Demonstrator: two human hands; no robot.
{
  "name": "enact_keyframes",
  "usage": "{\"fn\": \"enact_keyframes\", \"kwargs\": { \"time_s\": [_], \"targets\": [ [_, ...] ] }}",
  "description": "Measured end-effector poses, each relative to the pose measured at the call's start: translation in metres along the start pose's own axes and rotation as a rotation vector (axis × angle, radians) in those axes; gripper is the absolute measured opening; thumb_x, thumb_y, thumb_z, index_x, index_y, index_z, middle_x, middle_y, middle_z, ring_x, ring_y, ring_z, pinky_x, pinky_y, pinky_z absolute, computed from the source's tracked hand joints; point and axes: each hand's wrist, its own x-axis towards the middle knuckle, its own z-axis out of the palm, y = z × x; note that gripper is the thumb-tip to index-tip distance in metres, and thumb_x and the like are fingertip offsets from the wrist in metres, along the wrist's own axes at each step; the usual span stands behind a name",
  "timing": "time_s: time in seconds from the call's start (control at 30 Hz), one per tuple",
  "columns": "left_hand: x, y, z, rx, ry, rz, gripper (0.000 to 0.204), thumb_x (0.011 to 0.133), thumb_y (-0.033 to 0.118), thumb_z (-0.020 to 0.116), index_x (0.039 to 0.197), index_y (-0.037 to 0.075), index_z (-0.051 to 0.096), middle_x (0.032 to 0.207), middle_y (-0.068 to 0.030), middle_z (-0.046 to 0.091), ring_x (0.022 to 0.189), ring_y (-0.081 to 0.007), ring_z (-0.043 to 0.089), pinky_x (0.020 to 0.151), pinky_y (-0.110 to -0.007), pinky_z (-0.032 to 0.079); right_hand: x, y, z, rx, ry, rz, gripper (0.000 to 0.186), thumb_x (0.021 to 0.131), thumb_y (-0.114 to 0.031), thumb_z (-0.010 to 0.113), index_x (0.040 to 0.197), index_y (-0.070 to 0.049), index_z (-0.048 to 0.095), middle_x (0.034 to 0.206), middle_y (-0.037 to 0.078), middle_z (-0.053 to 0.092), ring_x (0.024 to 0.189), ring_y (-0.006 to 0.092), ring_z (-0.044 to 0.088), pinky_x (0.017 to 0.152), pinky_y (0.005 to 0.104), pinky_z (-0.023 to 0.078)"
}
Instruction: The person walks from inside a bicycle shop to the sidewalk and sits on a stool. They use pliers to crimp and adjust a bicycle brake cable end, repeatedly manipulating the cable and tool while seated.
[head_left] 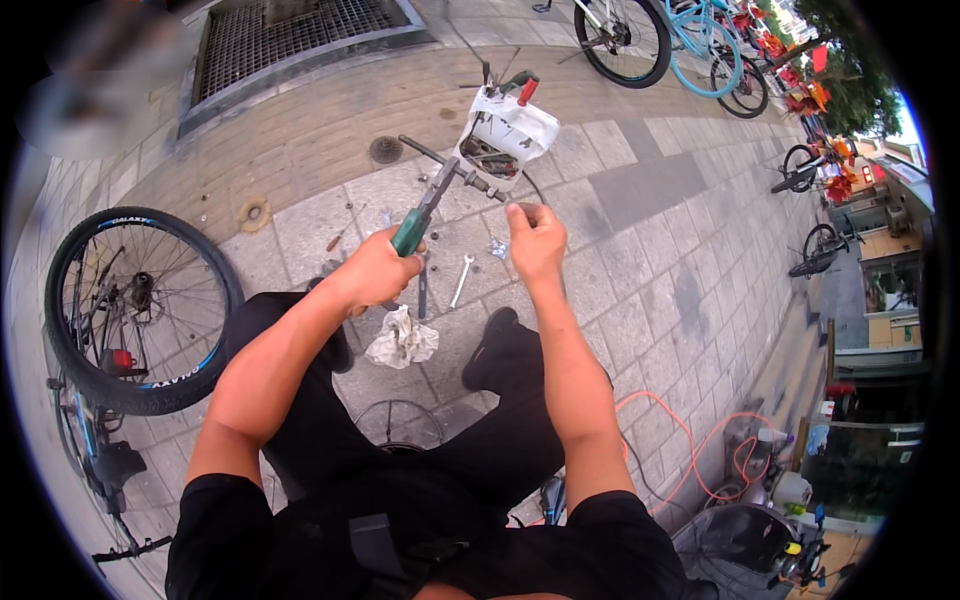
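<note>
My left hand (pixel 382 268) is wrapped round the green handle of a long metal wrench (pixel 420 220). The wrench's far end meets a threaded metal spindle (pixel 478 182). A dark bar (pixel 422 149) sticks out on the spindle's other side. Just beyond the spindle's right end is my right hand (pixel 538 240), thumb and fingers pressed together; whatever they hold, if anything, is too small to make out. Below the hands lie a silver open-end spanner (pixel 462 280) and a crumpled whitish rag (pixel 402 338).
A white tub of tools (pixel 540 125) stands ahead, with a sprocket cassette (pixel 385 150) to its left. At the left rests a bicycle wheel (pixel 225 290). An orange cable (pixel 665 405) curls over the paving at right. Parked bicycles (pixel 625 45) line the far side.
</note>
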Motion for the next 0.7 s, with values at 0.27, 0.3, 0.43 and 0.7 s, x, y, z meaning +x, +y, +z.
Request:
{"fn": "enact_keyframes", "kwargs": {
  "time_s": [0.27, 0.3, 0.43, 0.7],
  "targets": [
    [0.006, -0.004, -0.002, -0.083, 0.002, -0.108, 0.017, 0.093, 0.005, 0.065, 0.109, 0.002, 0.059, 0.075, -0.0010, 0.054, 0.053, -0.0106, 0.048, 0.046, -0.031, 0.043, -0.005, -0.021, -0.011, -0.038, -0.156, -0.213, 0.028, 0.092, -0.021, 0.075, 0.111, -0.001, 0.072, 0.094, 0.013, 0.069, 0.072, 0.0182, 0.064, 0.068, 0.0356, 0.052],
    [0.007, -0.003, 0.000, -0.076, 0.008, -0.111, 0.017, 0.093, 0.005, 0.066, 0.109, 0.002, 0.059, 0.075, -0.0011, 0.054, 0.053, -0.0107, 0.049, 0.046, -0.032, 0.043, -0.006, -0.027, -0.011, -0.053, -0.150, -0.262, 0.029, 0.091, -0.020, 0.075, 0.114, -0.002, 0.070, 0.095, 0.012, 0.068, 0.072, 0.0177, 0.062, 0.068, 0.0348, 0.052],
    [0.009, -0.004, 0.002, 0.009, 0.010, -0.090, 0.016, 0.092, 0.006, 0.066, 0.105, 0.001, 0.060, 0.073, -0.0025, 0.055, 0.053, -0.0124, 0.052, 0.046, -0.032, 0.044, -0.004, -0.043, -0.012, -0.130, -0.153, -0.400, 0.034, 0.089, -0.018, 0.076, 0.120, -0.005, 0.067, 0.099, 0.012, 0.066, 0.080, 0.0207, 0.063, 0.072, 0.0356, 0.053],
    [0.019, -0.029, 0.002, 0.424, -0.003, 0.325, 0.032, 0.083, 0.015, 0.064, 0.106, -0.006, 0.058, 0.082, -0.0260, 0.067, 0.076, -0.0352, 0.069, 0.066, -0.048, 0.054, -0.008, -0.020, -0.004, 0.208, -0.230, 0.016, 0.029, 0.098, -0.038, 0.063, 0.091, -0.012, 0.053, 0.076, 0.005, 0.053, 0.060, 0.0210, 0.048, 0.053, 0.0336, 0.037]
  ]
}}
